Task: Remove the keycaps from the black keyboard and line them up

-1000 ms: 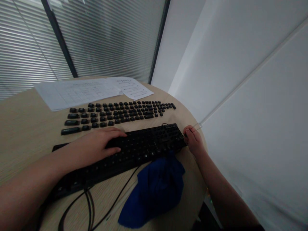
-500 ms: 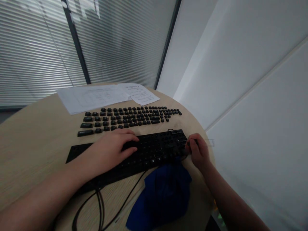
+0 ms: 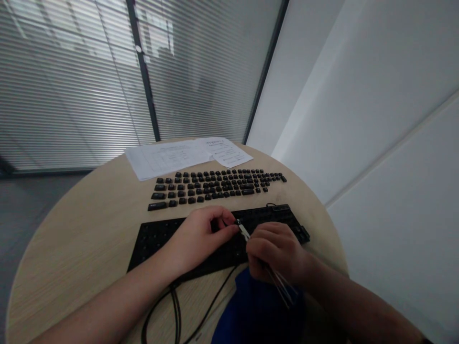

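My right hand (image 3: 274, 251) is closed around a metal keycap puller (image 3: 244, 232), whose thin wire end sticks out below the fist. The puller's tip meets a small dark keycap (image 3: 236, 221) over the keyboard. Thumb and fingers of my left hand (image 3: 208, 234) pinch that keycap from the other side. Both hands are above the black keyboard (image 3: 154, 239), hiding much of its middle. A black piece (image 3: 304, 234) lies at the keyboard's right end. Several loose black keycaps (image 3: 190, 187) lie in rows behind the keyboard.
White printed papers (image 3: 168, 157) lie at the far side of the round wooden table (image 3: 71, 239). A black cable (image 3: 176, 310) loops in front of the keyboard, beside a blue cloth item (image 3: 251, 310). Right of the table stands a white wall (image 3: 394, 143).
My right hand has moved left from the keyboard's right end to its middle, bringing the puller to my left hand. My left fingers have closed on a keycap. The view has shifted.
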